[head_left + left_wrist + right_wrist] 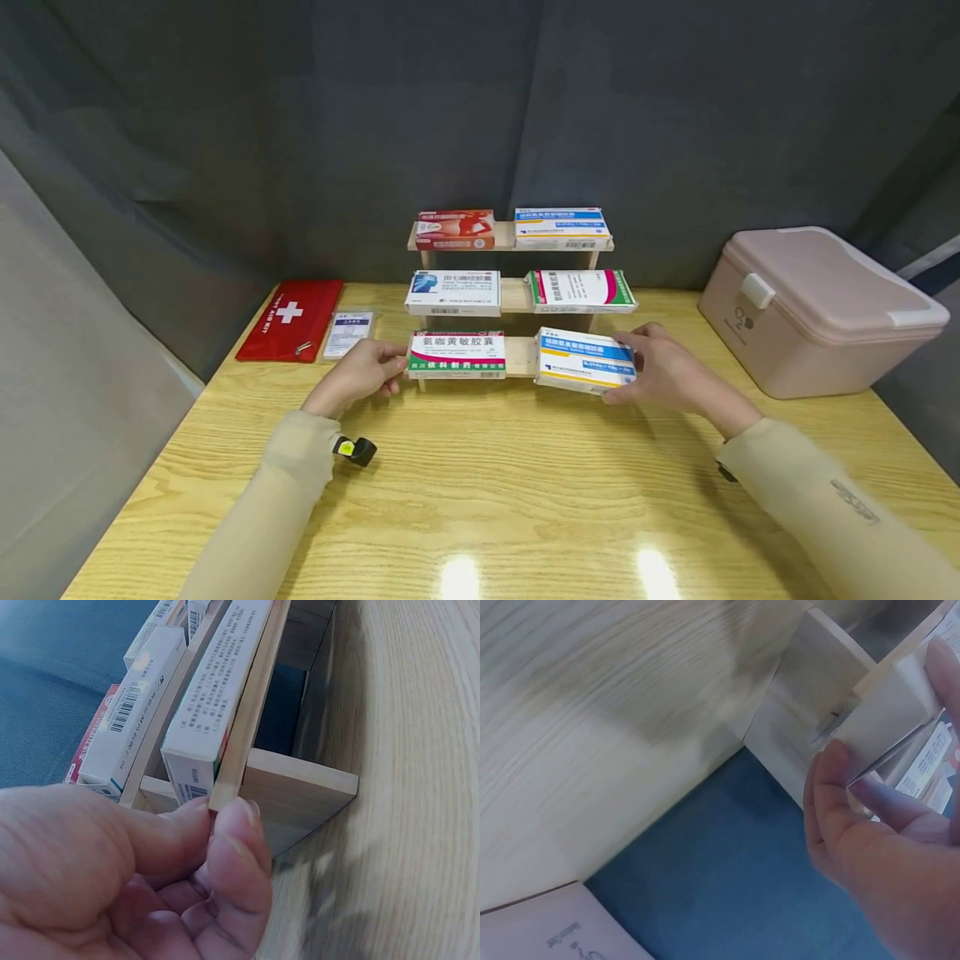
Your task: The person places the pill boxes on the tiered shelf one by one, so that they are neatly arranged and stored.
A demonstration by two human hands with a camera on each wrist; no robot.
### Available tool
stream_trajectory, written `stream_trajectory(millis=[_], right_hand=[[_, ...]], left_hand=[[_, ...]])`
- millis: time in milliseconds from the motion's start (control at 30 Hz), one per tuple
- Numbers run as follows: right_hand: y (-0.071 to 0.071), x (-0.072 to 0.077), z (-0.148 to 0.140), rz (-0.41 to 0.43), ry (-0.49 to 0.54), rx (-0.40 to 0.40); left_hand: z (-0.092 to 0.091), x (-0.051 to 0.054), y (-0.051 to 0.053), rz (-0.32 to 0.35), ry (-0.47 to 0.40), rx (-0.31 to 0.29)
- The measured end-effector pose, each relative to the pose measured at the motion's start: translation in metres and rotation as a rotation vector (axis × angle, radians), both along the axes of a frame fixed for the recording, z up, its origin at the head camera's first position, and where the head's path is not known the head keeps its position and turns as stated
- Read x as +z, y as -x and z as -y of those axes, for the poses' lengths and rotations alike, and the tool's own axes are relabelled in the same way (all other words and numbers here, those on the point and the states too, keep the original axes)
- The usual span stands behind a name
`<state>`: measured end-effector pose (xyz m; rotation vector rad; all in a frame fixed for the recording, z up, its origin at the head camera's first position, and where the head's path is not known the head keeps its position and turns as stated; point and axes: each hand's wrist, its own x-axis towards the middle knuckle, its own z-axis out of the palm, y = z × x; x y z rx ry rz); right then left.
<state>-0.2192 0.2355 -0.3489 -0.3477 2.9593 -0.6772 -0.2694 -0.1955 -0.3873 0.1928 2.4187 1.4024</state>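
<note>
A tiered wooden display shelf (pixel 517 357) carries medicine boxes on three levels. At its lowest level, my left hand (pixel 365 375) pinches the left end of the wooden slat (pixel 232 776) between thumb and fingers. Right beside those fingertips lies a white, green and red medicine box (pixel 457 354). My right hand (pixel 663 371) grips a blue, white and yellow medicine box (pixel 583 360) by its right end. That box sits slightly askew at the right of the lowest level. In the right wrist view the fingers (pixel 832 761) press against its end; its far side is hidden.
Higher up stand a red box (pixel 455 229), a blue-white box (pixel 562 229), a white box (pixel 453 292) and a pink-green box (pixel 581 290). Left are a red first aid pouch (pixel 288 321) and a small white packet (pixel 348 333). A pink lidded case (pixel 817 312) stands right.
</note>
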Motion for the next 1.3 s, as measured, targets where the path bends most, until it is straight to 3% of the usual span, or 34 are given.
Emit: stream_trajectory(millis=[500, 1300], right_hand=[[0.005, -0.003, 0.010, 0.055, 0.111, 0.017], [0.007, -0.007, 0.013, 0.058, 0.167, 0.020]], left_hand=[[-0.001, -0.002, 0.001, -0.002, -0.004, -0.006], [-0.001, 0.001, -0.002, -0.007, -0.017, -0.006]])
